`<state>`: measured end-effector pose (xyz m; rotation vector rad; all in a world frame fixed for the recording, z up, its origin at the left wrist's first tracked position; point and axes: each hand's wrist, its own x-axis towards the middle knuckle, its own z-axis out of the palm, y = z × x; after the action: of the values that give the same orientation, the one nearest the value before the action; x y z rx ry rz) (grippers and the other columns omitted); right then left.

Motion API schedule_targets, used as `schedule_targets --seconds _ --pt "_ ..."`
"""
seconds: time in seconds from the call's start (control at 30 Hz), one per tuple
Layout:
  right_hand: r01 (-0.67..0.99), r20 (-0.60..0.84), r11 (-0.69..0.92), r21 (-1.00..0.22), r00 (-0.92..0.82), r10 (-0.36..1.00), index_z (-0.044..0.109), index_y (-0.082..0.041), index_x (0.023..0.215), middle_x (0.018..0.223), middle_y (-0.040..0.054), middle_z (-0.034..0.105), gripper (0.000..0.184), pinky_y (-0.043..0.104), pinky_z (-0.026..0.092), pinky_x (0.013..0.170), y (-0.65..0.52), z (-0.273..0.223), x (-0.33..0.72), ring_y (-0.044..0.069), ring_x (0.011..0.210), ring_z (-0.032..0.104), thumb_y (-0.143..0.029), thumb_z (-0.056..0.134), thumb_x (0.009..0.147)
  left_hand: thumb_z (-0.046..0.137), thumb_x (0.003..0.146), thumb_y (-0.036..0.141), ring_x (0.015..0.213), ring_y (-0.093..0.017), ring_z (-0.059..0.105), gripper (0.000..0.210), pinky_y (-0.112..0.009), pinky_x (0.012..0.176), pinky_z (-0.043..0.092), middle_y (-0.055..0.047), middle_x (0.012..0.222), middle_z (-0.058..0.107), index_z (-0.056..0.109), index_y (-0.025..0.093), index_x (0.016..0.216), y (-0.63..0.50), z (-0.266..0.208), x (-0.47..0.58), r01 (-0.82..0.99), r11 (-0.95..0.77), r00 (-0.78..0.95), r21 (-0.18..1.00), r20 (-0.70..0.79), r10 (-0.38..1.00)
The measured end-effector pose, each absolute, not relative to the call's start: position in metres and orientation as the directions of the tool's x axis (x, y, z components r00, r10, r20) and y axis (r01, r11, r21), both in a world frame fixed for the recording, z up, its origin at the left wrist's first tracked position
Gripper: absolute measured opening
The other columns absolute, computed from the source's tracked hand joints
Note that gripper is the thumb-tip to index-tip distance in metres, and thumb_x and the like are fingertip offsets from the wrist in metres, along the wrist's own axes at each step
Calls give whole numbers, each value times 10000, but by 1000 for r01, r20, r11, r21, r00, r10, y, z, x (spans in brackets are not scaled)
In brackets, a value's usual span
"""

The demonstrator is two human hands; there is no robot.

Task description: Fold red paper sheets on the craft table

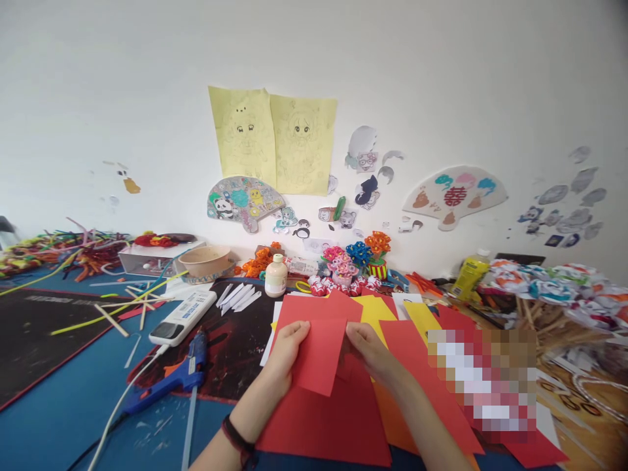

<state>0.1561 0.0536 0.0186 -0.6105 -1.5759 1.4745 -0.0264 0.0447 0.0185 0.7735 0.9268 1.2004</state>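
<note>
A small rectangular piece of red paper (320, 356) is held up between my two hands. My left hand (289, 347) pinches its left edge, thumb on top. At the upper right corner, the fingers of my right hand (369, 347) are closed on the same piece. Beneath lies a larger red sheet (328, 428), partly hidden by the hands and the held piece. More red sheets (422, 386) and yellow sheets (375, 313) spread out to the right and behind.
On the left lie a blue glue gun (189, 373), a white power bank (184, 318) with a cable, and white paper strips (238, 297). A cream bottle (275, 276), a bowl (206, 263) and pipe-cleaner flowers (360, 255) stand along the wall. Wrapped bundles (544, 288) are at right.
</note>
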Motion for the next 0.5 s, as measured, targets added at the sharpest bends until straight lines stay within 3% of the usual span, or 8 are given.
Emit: schedule_targets --seconds 0.3,0.5 --pt "-207 241 153 -966 -514 823 596 -137 699 634 40 601 466 279 449 591 54 20 156 143 574 567 -530 486 923 791 609 440 576 -154 591 349 -247 571 436 -7 600 629 631 148 711 44 20 -26 -419 224 108 880 -197 974" --pt "-215 247 157 -964 -502 829 591 -140 704 635 28 592 464 262 441 582 55 19 157 131 576 558 -547 504 909 766 662 371 614 -166 620 266 -265 605 470 -55 708 695 637 147 725 45 18 -26 -455 250 127 855 -215 968"
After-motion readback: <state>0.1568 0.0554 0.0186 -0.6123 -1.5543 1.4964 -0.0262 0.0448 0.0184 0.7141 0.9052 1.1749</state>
